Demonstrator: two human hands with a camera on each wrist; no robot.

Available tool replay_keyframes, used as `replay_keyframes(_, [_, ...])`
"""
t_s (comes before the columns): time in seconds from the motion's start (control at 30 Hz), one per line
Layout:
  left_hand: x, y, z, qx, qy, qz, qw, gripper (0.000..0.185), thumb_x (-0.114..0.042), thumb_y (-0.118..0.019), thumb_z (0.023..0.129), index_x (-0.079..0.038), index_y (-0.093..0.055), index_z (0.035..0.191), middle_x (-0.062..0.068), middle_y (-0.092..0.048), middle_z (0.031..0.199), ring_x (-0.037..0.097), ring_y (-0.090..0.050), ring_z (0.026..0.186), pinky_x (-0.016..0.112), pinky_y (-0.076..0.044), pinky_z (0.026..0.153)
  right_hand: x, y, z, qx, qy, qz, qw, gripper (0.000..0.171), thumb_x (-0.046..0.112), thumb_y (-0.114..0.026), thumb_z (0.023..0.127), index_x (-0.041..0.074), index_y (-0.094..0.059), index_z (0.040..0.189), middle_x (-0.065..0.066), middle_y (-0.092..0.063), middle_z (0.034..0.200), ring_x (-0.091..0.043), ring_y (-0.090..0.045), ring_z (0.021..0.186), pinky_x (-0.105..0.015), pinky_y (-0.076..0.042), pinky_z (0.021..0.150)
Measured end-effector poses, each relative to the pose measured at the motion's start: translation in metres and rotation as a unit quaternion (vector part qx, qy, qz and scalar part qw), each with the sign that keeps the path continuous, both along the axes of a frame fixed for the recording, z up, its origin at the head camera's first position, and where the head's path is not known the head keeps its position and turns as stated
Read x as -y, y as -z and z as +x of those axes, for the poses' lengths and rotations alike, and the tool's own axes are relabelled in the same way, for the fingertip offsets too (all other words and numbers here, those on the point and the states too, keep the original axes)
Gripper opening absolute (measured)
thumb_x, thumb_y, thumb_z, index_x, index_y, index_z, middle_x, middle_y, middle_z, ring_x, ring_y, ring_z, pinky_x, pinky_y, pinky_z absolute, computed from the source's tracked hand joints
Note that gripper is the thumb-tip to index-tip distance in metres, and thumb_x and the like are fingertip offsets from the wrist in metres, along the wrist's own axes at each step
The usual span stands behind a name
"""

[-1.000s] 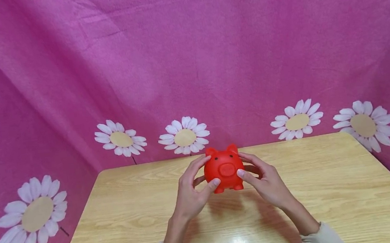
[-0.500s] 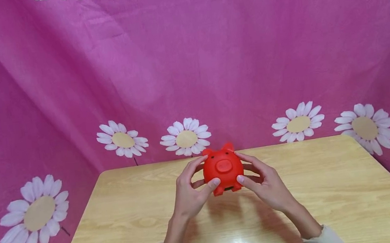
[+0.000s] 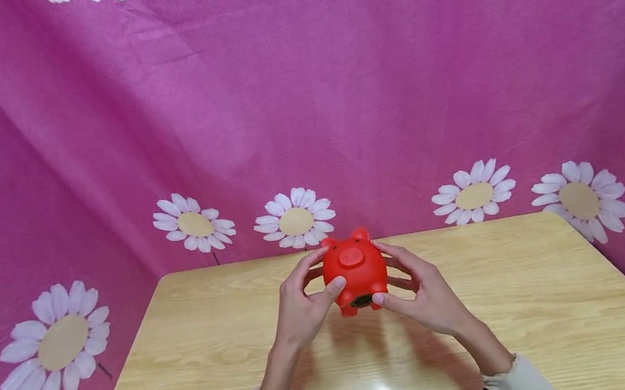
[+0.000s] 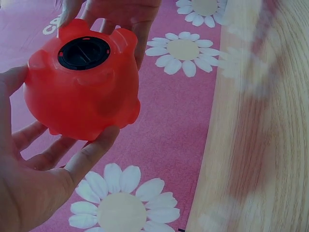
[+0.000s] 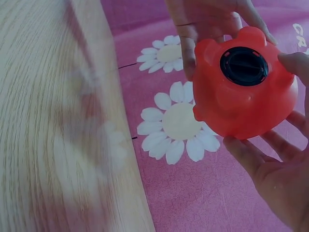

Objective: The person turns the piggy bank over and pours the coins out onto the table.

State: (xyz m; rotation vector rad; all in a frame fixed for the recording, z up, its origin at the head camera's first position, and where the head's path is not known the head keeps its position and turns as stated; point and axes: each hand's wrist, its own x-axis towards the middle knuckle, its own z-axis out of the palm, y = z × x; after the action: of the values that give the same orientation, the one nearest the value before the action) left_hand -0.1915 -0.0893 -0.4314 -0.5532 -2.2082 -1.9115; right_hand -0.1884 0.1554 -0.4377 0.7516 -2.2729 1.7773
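Red plastic: a piggy bank held off the table, between both hands, near the far edge, in front of the person.
Tilt: snout turned upward and away; the belly faces the wrist cameras, showing a black round plug set in it.
Left hand: grip closed on the pig's left flank, thumb across the front, fingers curled under and behind.
Right hand: grip clasping the right flank, thumb by the feet, fingers spread behind.
Step in hand: by the look of it, turning the pig over to bring the belly up.
Next move: likely calls for one hand to steady the body while the other reaches the plug.
Surround: pink cloth with white daisies behind the table.
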Motion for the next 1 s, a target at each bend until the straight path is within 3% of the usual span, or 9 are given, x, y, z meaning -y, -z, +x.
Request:
replay_keyframes(0.3, [0.002, 0.001, -0.001, 0.004, 0.026, -0.001, 0.9997, 0.061, -0.02, -0.077, 0.098, -0.022, -0.057, 0.155, 0.007, -0.059, 0.151, 0.038, -0.064, 0.133, 0.037, -0.068, 0.083, 0.001, 0.004, 0.0, 0.003, 0.028, -0.004, 1.0, 0.075, 0.009, -0.087, 0.089, 0.024, -0.056, 0.155, -0.007, -0.063, 0.152, -0.036, -0.068, 0.129, -0.039, -0.066, 0.095])
replay_keyframes(0.5, [0.001, 0.0, -0.001, -0.021, 0.036, -0.012, 0.999, 0.067, -0.021, -0.079, 0.095, -0.022, -0.055, 0.158, 0.009, -0.051, 0.152, 0.038, -0.057, 0.138, 0.038, -0.069, 0.082, -0.001, 0.005, -0.002, 0.017, 0.033, -0.014, 0.999, 0.07, 0.006, -0.083, 0.092, 0.018, -0.055, 0.156, -0.012, -0.062, 0.153, -0.041, -0.067, 0.129, -0.033, -0.065, 0.095])
replay_keyframes(0.8, [0.005, -0.002, -0.003, -0.076, 0.046, -0.065, 0.9939, 0.075, -0.026, -0.081, 0.09, -0.022, -0.053, 0.159, 0.002, -0.045, 0.166, 0.033, -0.053, 0.144, 0.035, -0.068, 0.084, 0.0, 0.003, -0.001, 0.037, 0.003, -0.048, 0.998, 0.066, 0.002, -0.075, 0.097, 0.013, -0.052, 0.159, -0.01, -0.058, 0.155, -0.006, -0.068, 0.123, -0.028, -0.065, 0.091])
replay_keyframes(1.0, [0.01, -0.004, -0.003, -0.079, 0.062, -0.083, 0.9914, 0.077, -0.024, -0.084, 0.088, -0.018, -0.053, 0.158, 0.008, -0.053, 0.161, 0.033, -0.058, 0.138, 0.036, -0.068, 0.083, 0.0, 0.004, -0.001, 0.04, -0.012, -0.043, 0.998, 0.063, 0.003, -0.072, 0.099, 0.011, -0.052, 0.158, -0.017, -0.059, 0.154, -0.005, -0.07, 0.12, -0.03, -0.066, 0.09])
